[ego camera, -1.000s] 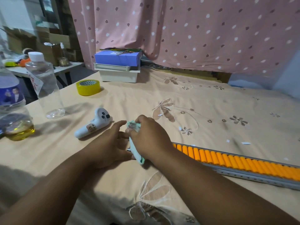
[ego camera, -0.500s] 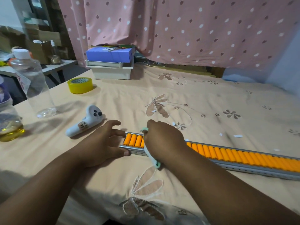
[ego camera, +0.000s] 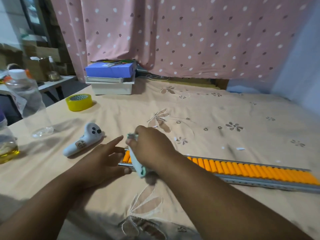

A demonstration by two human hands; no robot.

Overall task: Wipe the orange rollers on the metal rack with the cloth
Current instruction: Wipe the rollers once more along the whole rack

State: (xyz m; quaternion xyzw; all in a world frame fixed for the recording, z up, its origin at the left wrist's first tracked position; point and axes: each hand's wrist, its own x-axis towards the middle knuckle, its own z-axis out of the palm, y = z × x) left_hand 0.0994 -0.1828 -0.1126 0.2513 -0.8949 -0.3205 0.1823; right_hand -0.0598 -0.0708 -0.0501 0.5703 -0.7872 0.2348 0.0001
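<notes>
- Pale green cloth (ego camera: 137, 163), bunched in the right hand (ego camera: 152, 148) grip, presses on the near-left end of the metal rack (ego camera: 259, 182).
- Left hand (ego camera: 102, 161), fingers spread and holding nothing, steadies that end.
- Orange rollers (ego camera: 251, 168) stretch rightward across the surface; wiping looks underway, next a stroke along them.

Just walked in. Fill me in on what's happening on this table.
A person is wiping a long metal rack of orange rollers that lies on a flowered tablecloth. The right hand grips a pale green cloth and presses it onto the rollers near the rack's left end. The left hand rests open against that end, apparently steadying it. To the left sit a white controller, a roll of yellow tape and a clear bottle, all untouched.
</notes>
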